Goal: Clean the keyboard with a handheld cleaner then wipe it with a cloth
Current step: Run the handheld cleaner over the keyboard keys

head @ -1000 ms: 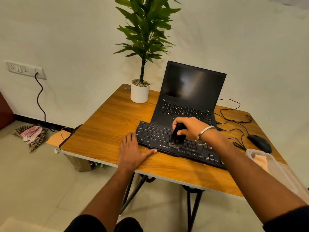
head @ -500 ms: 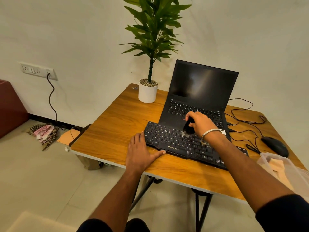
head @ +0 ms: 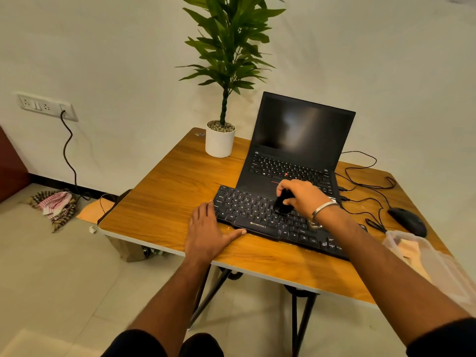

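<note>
Keyboard (head: 273, 222) is lying at centre frame on the wooden table (head: 164, 202), long axis running from left-centre down toward lower right, its far edge overlapping the front of the open laptop (head: 296, 150). Right hand (head: 302, 195) is gripping a small black handheld cleaner (head: 282, 204), fingers curled round it, its lower end sitting on the keys about mid-keyboard. Left hand (head: 208, 234) is lying flat on the table, fingers straight and holding nothing, thumb reaching along the front edge and fingertips touching the left end, apparently bracing the keyboard.

Key relation: the cleaner is sitting roughly halfway along the long axis. Keys are extending both ways from the right hand, toward left-centre frame, where the left hand is, and toward lower right under the right forearm. Right hand is the nearer one for any stroke; strokes probably need to follow that diagonal axis, judging by the layout. Task seems to be in the brushing stage, wipe not yet started.

Mouse (head: 407, 222) and cables are sitting at right of frame. A clear plastic bag (head: 438, 264) with something pale inside is lying at the lower right table edge; cannot tell if that is the cloth. Potted plant (head: 220, 140) is standing at upper centre.
</note>
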